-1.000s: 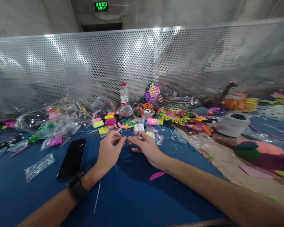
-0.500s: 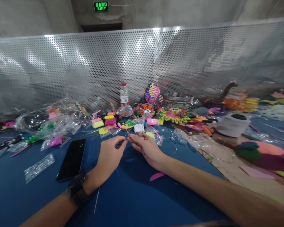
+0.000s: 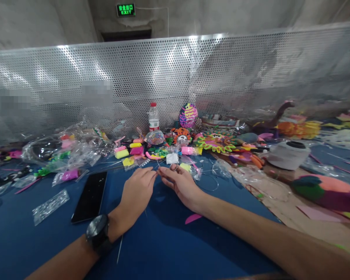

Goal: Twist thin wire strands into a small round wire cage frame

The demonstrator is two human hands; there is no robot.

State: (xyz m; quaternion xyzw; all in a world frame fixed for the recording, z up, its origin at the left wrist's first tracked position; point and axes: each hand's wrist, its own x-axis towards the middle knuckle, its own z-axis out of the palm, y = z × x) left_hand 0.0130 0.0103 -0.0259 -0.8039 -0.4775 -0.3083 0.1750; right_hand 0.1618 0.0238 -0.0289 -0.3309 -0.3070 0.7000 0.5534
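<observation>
My left hand (image 3: 138, 190), with a black watch (image 3: 98, 229) on its wrist, has its fingers pressed together above the blue table (image 3: 169, 249). My right hand (image 3: 182, 184) pinches close to it, the fingertips of both nearly touching. Between them shows a bit of thin, pale strand (image 3: 159, 165), like thread or fine wire; its detail is too small to make out. A straight length of pale strand (image 3: 120, 249) lies below my left wrist, and a thin loop (image 3: 212, 182) curves right of my right hand. A magenta sliver (image 3: 193, 218) lies under my right forearm.
A black phone (image 3: 89, 197) and a clear bubbly packet (image 3: 51, 207) lie left. Behind my hands are clay packs (image 3: 137, 150), a red-capped bottle (image 3: 153, 118) and a flower-like clay piece (image 3: 217, 142). A white spool (image 3: 288, 155) stands right, beside cardboard (image 3: 280, 206). A perforated metal panel (image 3: 134, 74) rises behind.
My left hand has rolled over, its fingers now flatter and its back and watch face turned up more. My right hand stays nearly in place. The view has shifted slightly.
</observation>
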